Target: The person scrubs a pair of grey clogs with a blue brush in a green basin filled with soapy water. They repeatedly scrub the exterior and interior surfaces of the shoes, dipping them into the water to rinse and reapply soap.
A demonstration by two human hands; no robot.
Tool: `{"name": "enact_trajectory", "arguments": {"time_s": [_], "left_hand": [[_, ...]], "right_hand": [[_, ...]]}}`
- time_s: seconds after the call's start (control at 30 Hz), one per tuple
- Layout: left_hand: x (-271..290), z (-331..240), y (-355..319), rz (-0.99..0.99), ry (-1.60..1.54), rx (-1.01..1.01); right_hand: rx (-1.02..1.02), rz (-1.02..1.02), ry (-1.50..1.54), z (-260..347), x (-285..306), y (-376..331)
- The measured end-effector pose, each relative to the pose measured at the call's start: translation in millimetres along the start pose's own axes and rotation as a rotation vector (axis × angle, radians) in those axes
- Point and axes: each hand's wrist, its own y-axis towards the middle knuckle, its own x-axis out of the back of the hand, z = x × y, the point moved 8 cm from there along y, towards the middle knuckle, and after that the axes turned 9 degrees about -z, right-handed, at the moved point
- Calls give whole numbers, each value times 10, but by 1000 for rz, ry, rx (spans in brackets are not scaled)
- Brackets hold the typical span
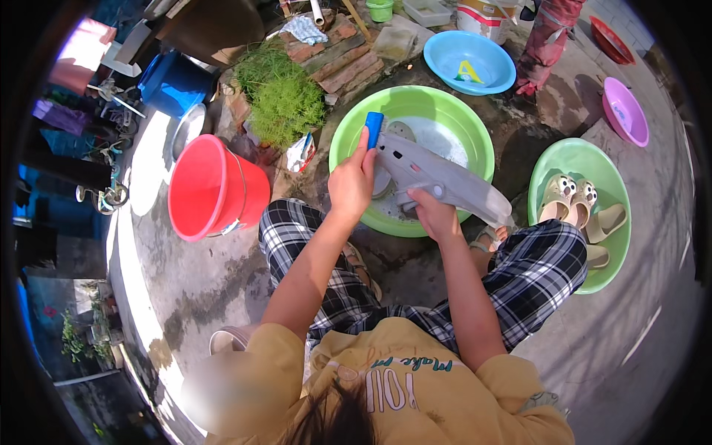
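Note:
My left hand [350,182] is closed on a blue-backed brush [374,127], whose bristles are against one end of a long grey piece [445,178]. That piece is smooth, with dark slots and a small red mark; its exact kind I cannot tell. My right hand [436,216] grips its near edge. The piece is held slanting over a large green basin [339,141], its far end reaching past the rim at the right. Sudsy water [445,137] lies in the basin, along with a grey perforated round part [401,132] partly hidden behind the piece.
A red bucket [196,189] stands at the left. On the right, another green basin [545,159] holds clogs [558,194] and slippers. Beyond are a blue basin [437,55], a purple basin [627,111], a leafy green plant [278,93] and stacked bricks [348,70].

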Motion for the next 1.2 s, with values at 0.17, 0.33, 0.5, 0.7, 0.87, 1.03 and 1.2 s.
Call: {"name": "enact_trajectory", "arguments": {"time_s": [0.17, 0.33, 0.5, 0.7, 0.87, 1.03, 1.2], "left_hand": [[34, -284, -229, 69, -295, -2], [45, -315, -311, -27, -254, -138], [150, 409, 287, -325, -433, 55], [56, 53, 45, 246, -1481, 596], [160, -28, 18, 195, -1246, 508], [351, -154, 58, 57, -995, 410], [445, -173, 141, 134, -862, 176]], "right_hand": [[13, -27, -3, -29, -8, 116], [-117, 11, 348, 187, -46, -85], [-207, -160, 661, 199, 26, -41], [-266, -203, 679, 165, 192, 59], [-295, 25, 758, 315, -22, 18], [-79, 345, 232, 394, -316, -124], [-32, 14, 154, 383, -232, 44]]}}
